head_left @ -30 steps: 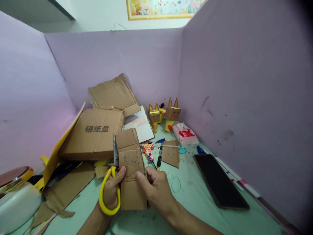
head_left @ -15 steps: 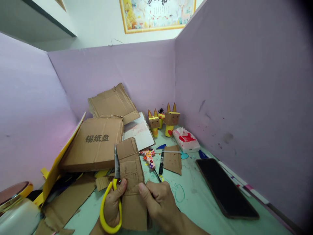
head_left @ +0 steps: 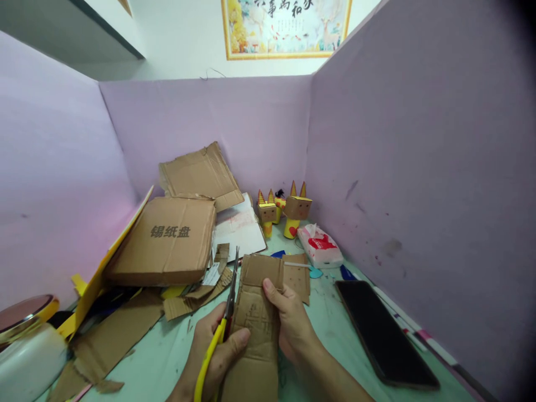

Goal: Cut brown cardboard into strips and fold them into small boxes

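Note:
Low in the middle of the head view is a long strip of brown cardboard (head_left: 255, 326), creased across and faintly marked in pencil. My right hand (head_left: 288, 318) grips its right edge, thumb on top and fingers behind. My left hand (head_left: 215, 346) is closed around yellow-handled scissors (head_left: 205, 365), with its thumb also pressed on the strip's left side. The scissors' blades point up and away along the left edge of the cardboard, and look closed together. The fingers behind the strip are hidden.
Behind my left hand lie a cardboard box (head_left: 167, 240) and cardboard scraps (head_left: 115, 324). Small cardboard figures with pointed ears (head_left: 298, 209) stand at the back, near a tissue pack (head_left: 320, 245). A phone (head_left: 385, 335) lies at right. Purple panels (head_left: 209, 111) enclose the table.
The cardboard strip and both hands have shifted right in view. My right hand has moved up the strip's edge and its fingers now reach behind it. The scissors have turned more edge-on.

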The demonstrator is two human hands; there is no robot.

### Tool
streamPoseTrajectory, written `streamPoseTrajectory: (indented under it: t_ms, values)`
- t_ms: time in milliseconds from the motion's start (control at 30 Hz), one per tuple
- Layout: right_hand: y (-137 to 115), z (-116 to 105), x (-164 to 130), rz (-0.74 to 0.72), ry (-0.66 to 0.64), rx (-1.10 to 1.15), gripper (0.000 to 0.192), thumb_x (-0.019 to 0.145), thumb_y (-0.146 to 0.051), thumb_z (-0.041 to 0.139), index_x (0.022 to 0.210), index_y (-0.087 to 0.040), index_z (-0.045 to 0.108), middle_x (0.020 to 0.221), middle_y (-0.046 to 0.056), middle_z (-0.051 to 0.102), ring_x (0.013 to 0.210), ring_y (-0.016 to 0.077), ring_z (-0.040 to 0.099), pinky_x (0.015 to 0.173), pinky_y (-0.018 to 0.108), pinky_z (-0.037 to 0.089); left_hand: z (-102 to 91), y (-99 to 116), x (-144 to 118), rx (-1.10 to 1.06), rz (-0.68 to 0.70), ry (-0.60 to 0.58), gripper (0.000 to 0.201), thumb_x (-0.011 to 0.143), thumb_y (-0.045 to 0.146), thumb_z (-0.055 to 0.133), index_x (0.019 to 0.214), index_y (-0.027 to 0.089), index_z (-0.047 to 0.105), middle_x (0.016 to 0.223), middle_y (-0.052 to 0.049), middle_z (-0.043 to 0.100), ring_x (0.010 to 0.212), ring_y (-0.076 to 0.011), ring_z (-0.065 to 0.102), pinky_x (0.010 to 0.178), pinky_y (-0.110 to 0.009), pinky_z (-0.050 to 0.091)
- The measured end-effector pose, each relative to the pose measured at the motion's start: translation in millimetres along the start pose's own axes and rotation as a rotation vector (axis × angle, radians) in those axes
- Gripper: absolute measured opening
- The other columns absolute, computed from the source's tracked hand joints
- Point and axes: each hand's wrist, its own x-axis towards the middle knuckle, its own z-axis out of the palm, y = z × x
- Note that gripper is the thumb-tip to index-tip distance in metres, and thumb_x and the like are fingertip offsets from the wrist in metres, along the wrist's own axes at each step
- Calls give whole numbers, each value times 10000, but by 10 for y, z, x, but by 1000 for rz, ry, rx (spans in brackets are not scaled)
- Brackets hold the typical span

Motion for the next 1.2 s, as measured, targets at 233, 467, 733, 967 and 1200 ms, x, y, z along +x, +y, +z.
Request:
streamPoseTrajectory:
  t_ms: [233,467,733,967,1200]
  values:
    - [-17,-51,71,-22,82,82,397,672,-331,708,1013,-146,622,877,70,728,856,239,659,787,361,502,-58,-15,-13,5,-47,-111,417,619,412,665,903,119,579,723,-28,595,627,-159,503,543,-241,425]
    - [-36,-69,68,-6,60,40,352,717,-333,664,1036,-193,619,952,49,719,932,248,638,809,372,498,-139,-114,21,154,39,-92,317,668,409,609,811,128,581,720,-25,546,657,-162,460,564,-237,378]
    - [-36,-50,50,23,31,48,390,711,-360,658,1070,-211,615,1016,55,701,926,259,640,814,394,489,-146,-169,23,158,79,-52,257,649,385,620,669,137,556,593,25,405,550,-106,337,464,-200,270]
    - [-83,-66,71,46,41,32,333,679,-349,690,977,-207,647,900,47,728,852,246,662,803,385,491,-214,-101,27,172,64,-80,282,699,420,605,704,153,515,577,40,400,530,-95,345,467,-196,270]
    - [125,-23,-60,209,-137,-125,356,681,-320,706,985,-148,640,867,94,725,778,250,674,756,388,500,-250,-69,115,124,99,273,325,684,420,648,839,186,485,587,44,502,518,-109,456,485,-197,357]
